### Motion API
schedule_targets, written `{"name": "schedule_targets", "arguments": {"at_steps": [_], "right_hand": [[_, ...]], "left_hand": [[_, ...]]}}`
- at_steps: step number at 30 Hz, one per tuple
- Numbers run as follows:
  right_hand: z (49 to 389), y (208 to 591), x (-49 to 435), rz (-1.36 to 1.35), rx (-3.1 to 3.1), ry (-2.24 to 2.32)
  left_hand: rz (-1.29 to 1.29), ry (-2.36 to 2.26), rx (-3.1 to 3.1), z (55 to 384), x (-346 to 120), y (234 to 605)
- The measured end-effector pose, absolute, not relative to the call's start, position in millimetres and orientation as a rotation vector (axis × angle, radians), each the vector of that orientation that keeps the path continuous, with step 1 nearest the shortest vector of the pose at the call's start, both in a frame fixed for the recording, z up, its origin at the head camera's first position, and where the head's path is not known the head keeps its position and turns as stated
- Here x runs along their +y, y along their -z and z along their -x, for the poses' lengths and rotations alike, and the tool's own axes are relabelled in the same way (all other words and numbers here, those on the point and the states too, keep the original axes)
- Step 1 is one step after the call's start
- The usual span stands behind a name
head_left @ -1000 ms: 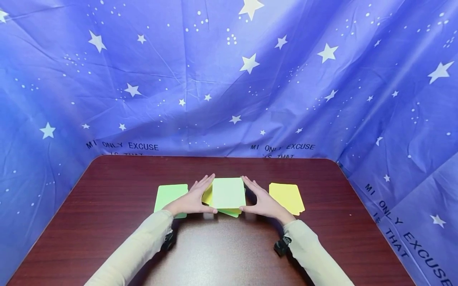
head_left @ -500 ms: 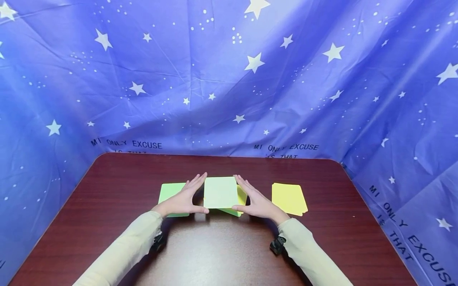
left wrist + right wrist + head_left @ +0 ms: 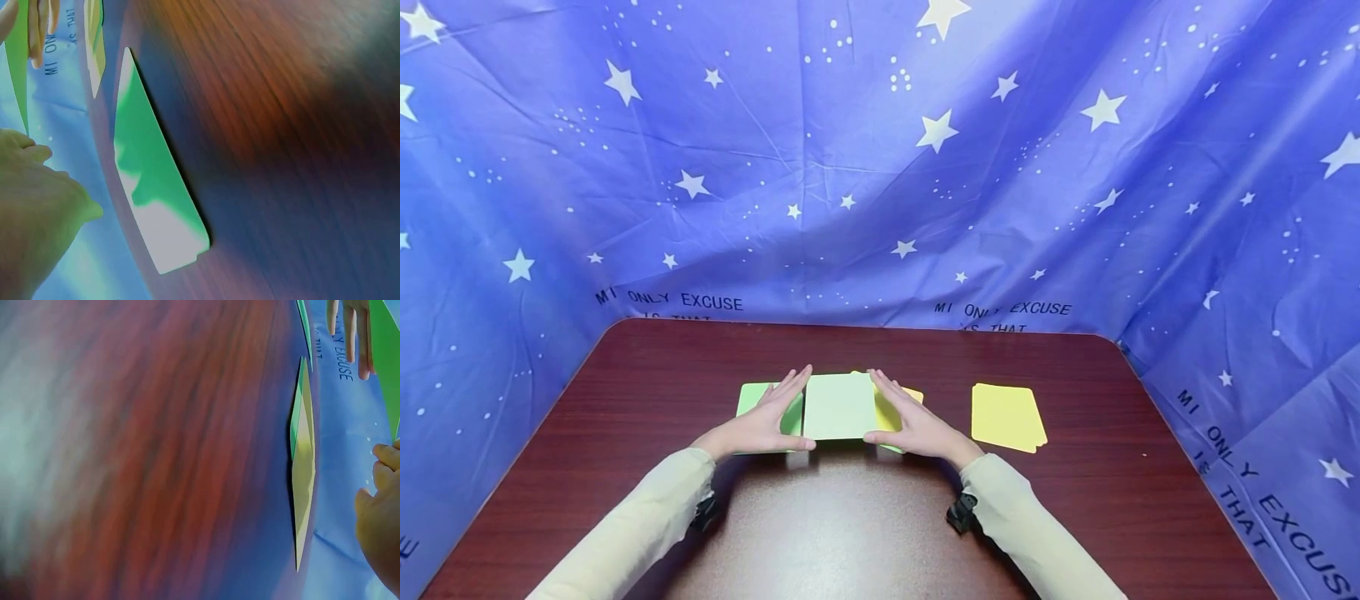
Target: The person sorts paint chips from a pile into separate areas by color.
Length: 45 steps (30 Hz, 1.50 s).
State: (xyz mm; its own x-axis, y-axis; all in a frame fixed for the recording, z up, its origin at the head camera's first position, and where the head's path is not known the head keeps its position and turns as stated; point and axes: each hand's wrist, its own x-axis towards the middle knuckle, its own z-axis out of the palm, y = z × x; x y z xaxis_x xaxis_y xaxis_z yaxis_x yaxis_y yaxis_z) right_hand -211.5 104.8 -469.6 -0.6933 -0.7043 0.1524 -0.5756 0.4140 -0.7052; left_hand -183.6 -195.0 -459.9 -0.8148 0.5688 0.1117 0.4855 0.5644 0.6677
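Observation:
A pale green square card (image 3: 840, 407) is raised above the table, spanned between both hands. My left hand (image 3: 758, 427) holds its left side, thumb at the near corner and fingers at the far one. The right hand (image 3: 921, 425) grips the opposite side the same way. In the left wrist view the card (image 3: 19, 69) shows nearly edge-on, well above the tabletop. Beneath the left hand lies a green card stack (image 3: 749, 398), partly covered by that hand. A mixed pile of yellow and green cards (image 3: 887, 415) lies under the right hand, partly hidden by the held card.
To the right, a slightly uneven stack of yellow cards (image 3: 1007, 417) lies on the dark red-brown wooden table (image 3: 835, 533). A blue star-printed cloth (image 3: 865, 167) hangs behind the table and along both sides.
Both hands have carried the green card leftward, from over the mixed pile toward the green stack. More of the mixed pile's yellow shows now. The head view has shifted slightly.

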Motion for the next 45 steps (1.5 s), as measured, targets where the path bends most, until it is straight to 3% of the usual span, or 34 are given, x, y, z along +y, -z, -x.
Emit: {"name": "schedule_targets", "arguments": {"at_steps": [23, 45], "right_hand": [[208, 469, 51, 1.068, 2.468, 1.104], [205, 473, -5, 1.199, 2.542, 0.823]], "left_hand": [[-0.762, -1.123, 2.806, 167, -238, 470], [-0.633, -1.025, 2.851, 155, -285, 478]]}}
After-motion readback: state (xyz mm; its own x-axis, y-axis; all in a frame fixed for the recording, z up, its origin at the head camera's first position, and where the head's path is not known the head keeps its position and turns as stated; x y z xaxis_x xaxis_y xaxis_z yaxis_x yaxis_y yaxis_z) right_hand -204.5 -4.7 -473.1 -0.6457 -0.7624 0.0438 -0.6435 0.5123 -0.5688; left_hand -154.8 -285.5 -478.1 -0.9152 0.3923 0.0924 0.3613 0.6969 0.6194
